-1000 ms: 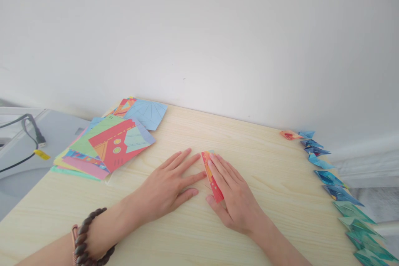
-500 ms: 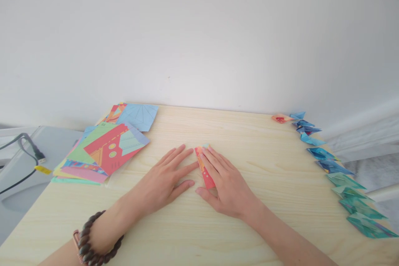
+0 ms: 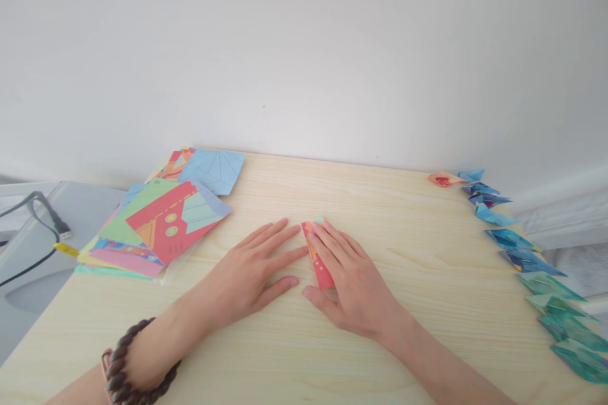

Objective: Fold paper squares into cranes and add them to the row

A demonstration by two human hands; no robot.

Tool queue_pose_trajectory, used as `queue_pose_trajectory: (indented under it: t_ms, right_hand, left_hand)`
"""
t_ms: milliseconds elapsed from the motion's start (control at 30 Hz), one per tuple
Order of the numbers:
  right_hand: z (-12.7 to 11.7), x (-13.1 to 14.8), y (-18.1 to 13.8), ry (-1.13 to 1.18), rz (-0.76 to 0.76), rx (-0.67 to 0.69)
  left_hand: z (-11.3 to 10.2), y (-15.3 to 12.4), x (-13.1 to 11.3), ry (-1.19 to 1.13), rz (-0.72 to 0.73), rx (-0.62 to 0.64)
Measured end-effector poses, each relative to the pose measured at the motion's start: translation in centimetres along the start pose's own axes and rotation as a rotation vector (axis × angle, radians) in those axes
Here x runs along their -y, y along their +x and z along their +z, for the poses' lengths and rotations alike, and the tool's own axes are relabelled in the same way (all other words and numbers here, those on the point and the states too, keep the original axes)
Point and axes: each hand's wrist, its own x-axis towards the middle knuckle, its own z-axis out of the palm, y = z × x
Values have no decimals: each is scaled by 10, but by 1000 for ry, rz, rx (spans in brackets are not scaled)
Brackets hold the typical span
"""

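Note:
A small folded sheet of origami paper [image 3: 323, 275], red with orange and pale blue patches, lies on the wooden table [image 3: 285, 361]. My right hand [image 3: 349, 272] rests flat over its right side, fingers stretched out and covering much of it. Beside its left edge, my left hand [image 3: 259, 266] lies on the table with fingers spread, the index fingertip at the paper's edge. Neither hand is closed around anything. The part of the paper under the right fingers is hidden.
On the left is a pile of colourful printed paper sheets [image 3: 178, 221]. A row of folded paper figures [image 3: 513, 240] in orange, blue and green runs down the right edge. Beyond the left edge lies a black cable [image 3: 45, 202] with a yellow tag. A wall [image 3: 304, 57] stands behind the table.
The view has shifted slightly, so the paper figures appear farther right. Both hands keep nearly the same pose around the folded paper, the right one still flat on it.

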Motion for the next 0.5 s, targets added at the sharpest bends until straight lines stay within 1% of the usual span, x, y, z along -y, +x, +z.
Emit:
queue_pose_trajectory:
  t_ms: [300,400,500]
  right_hand:
    - [2,-1,-1,21,-4,7]
    - [1,-1,-2,58,8,-13]
    - [-1,0,-4,106,31,-44]
  left_hand:
    - [-1,0,3,4,1,3]
    - [-1,0,3,-12,4,-8]
    - [-1,-2,2,-12,-38,-26]
